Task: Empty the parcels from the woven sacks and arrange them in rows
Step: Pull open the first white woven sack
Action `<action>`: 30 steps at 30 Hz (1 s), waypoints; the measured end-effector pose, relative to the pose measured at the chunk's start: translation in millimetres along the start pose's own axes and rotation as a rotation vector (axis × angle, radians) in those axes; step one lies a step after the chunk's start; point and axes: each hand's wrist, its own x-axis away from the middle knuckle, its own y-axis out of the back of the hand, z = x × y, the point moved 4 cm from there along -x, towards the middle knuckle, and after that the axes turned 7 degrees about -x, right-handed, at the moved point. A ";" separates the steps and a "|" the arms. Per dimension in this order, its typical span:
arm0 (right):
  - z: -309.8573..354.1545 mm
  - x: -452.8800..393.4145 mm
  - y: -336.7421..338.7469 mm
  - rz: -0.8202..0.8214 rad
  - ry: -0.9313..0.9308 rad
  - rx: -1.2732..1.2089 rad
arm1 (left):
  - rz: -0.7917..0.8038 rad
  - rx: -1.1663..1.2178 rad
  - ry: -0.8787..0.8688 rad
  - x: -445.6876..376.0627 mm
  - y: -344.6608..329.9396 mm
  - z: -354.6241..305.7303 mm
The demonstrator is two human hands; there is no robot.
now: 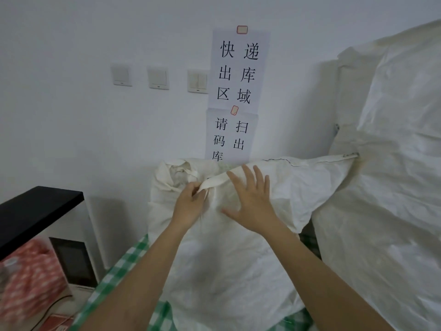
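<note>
L hand [191, 204] pinches sack [229, 254] hem; R hand [250, 201] flat, fingers splayed.

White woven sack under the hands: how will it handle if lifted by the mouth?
The white woven sack is creased and slack, so probably floppy. The left hand pinches its edge, which folds easily. Its body bulges, so likely heavy and saggy.

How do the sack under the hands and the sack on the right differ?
The middle sack is smaller and lower; the right sack stands taller. The left hand pinches the middle sack's mouth and the right hand lies flat on it; the right sack is untouched. Both are white woven.
</note>
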 end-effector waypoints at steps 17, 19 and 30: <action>-3.2 -25.1 -24.4 -0.212 0.109 0.023 | 0.246 -0.808 -0.037 14.6 13.4 44.3; -5.6 -21.8 -20.7 -0.155 0.040 -0.042 | 0.161 -0.794 -0.049 12.3 14.0 45.6; -68.5 22.9 -9.8 -0.298 -0.262 0.028 | 0.036 -0.786 -0.104 -2.3 18.8 66.8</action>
